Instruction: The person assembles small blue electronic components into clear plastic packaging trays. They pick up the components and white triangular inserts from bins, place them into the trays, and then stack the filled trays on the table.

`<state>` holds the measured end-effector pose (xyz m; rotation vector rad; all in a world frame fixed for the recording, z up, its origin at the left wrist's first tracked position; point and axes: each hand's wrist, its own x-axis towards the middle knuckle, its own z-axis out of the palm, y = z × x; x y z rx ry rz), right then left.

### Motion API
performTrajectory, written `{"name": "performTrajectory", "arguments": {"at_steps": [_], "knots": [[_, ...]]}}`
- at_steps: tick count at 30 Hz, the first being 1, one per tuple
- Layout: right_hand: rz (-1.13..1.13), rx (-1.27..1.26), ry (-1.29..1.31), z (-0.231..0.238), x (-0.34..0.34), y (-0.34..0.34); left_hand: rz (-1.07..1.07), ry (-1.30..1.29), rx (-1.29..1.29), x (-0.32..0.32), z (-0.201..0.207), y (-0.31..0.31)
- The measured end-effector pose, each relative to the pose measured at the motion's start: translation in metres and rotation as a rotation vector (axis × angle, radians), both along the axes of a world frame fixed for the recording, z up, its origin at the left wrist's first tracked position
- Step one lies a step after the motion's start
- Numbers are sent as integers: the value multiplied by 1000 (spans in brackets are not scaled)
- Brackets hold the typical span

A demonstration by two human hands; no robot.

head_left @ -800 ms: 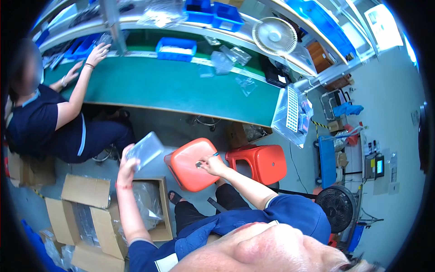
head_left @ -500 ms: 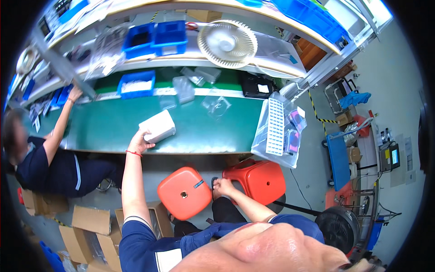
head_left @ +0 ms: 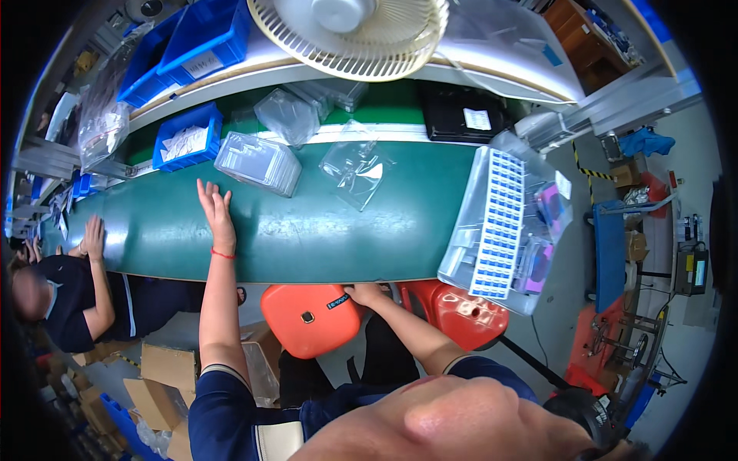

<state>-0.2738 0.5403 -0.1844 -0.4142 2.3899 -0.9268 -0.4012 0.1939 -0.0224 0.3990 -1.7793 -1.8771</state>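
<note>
My left hand (head_left: 217, 213) is over the green bench top (head_left: 307, 242), empty, its fingers apart. Just beyond it stands a stack of clear plastic cases (head_left: 261, 163), apart from the fingers. My right hand (head_left: 367, 294) is low at the bench's front edge, its fingers curled on the rim of a red stool (head_left: 307, 326). Part of those fingers is hidden against the stool. Further back on the bench lie more clear plastic cases (head_left: 286, 115) and a loose clear plastic piece (head_left: 357, 165).
A sheet of blue-and-white labels (head_left: 500, 223) lies on a clear bag at the bench's right end. A blue bin (head_left: 187, 138), a black case (head_left: 461, 115) and a shelf fan (head_left: 346, 34) are at the back. A second red stool (head_left: 465, 311) stands right. A co-worker (head_left: 73, 296) sits left.
My left hand has let go of the stack, which now stands further back on the bench. My right hand has moved to the stool's rim. My view has shifted closer to the bench.
</note>
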Motion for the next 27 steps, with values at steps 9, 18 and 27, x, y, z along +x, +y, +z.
{"name": "performTrajectory", "arguments": {"at_steps": [9,18,27], "knots": [[127,13,-147,4,-91,-153,-240,31,-413,19,2,-17],[212,116,-138,15,-80,-182,-232,-52,-824,21,15,-9],[287,160,-41,15,-82,-224,-238,15,-781,15,9,-15]]}}
